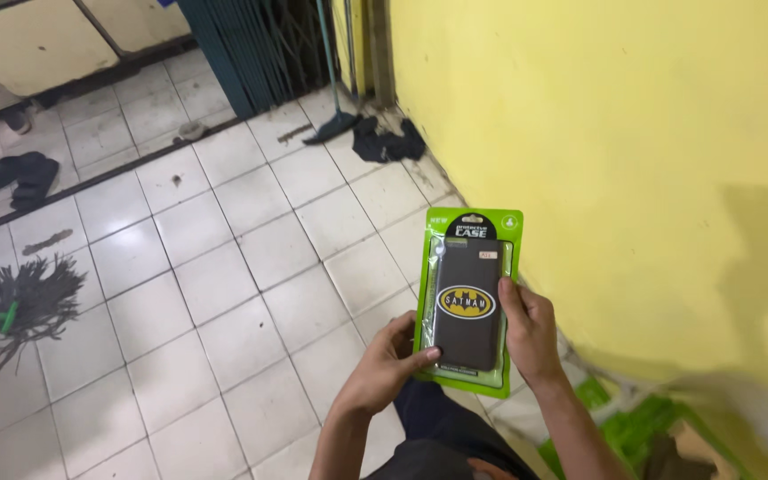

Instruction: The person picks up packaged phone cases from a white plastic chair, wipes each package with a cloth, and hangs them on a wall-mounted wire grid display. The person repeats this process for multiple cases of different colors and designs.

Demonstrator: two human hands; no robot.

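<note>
Left grip: our left hand pinches the lower left edge of the packaged phone case, thumb across the bottom front, fingers behind.
Right grip: our right hand clamps the right edge of the pack, thumb pressed on the front beside the oval emblem, fingers curled behind.
Pack: green plastic sleeve with a clear window, black case inside, yellow oval emblem mid-face. We hold it upright, face toward us, above the floor, just beside the yellow wall.
Below us: dark trousers at the bottom edge of the view. Blurred green packs lie at the foot of the wall by the right forearm; we cannot tell how many.
Floor, left edge: frayed black broom head with a green part, lying flat.
Floor, far left: pair of dark sandals near a dark threshold strip.
Floor, far end by the wall: dark cloth heap, with a mop just beside it, handle leaning up toward the dark metal grille.
</note>
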